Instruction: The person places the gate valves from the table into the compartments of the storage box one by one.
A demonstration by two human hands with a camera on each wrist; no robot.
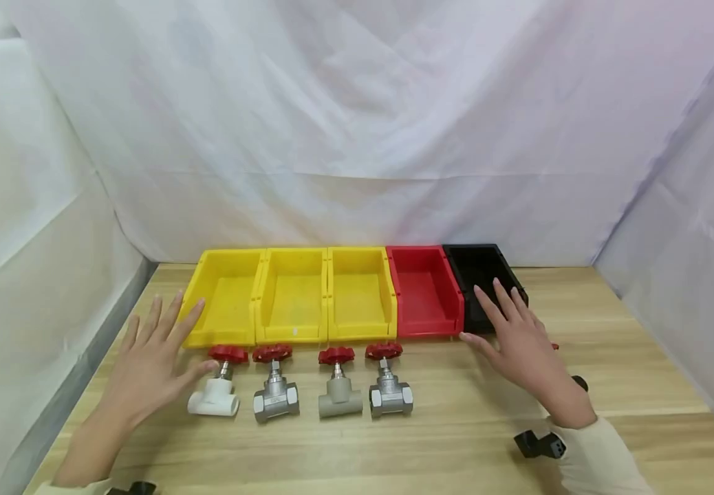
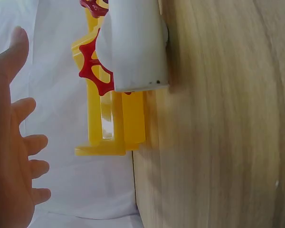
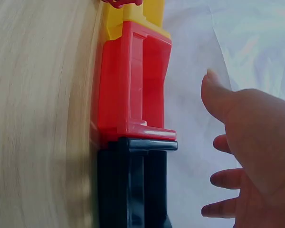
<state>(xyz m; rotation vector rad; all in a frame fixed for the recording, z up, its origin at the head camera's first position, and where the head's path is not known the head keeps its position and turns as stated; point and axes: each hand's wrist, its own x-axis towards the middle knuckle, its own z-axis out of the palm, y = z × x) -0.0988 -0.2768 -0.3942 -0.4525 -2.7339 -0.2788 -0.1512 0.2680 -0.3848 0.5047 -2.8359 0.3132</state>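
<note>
My left hand (image 1: 153,371) is spread, fingers straight, left of a white plastic valve (image 1: 216,395) with a red handwheel. Its thumb overlaps that valve in the head view; in the left wrist view the white valve (image 2: 137,47) stands close by, apart from the fingers. To the right follow a steel valve (image 1: 276,399), a beige plastic valve (image 1: 339,399) and another steel valve (image 1: 391,397), all with red handwheels. My right hand (image 1: 524,344) is spread over the front of the black bin (image 1: 477,258), holding nothing. A small red piece (image 1: 555,346) shows beside it, mostly hidden.
Behind the valves, a row of bins runs along the back: yellow bins (image 1: 227,295), (image 1: 295,295), a third yellow bin (image 1: 362,295), a red bin (image 1: 425,295), then the black one. White cloth (image 1: 357,124) encloses the wooden table (image 1: 344,460). A black wrist device (image 1: 539,445) sits by the right sleeve.
</note>
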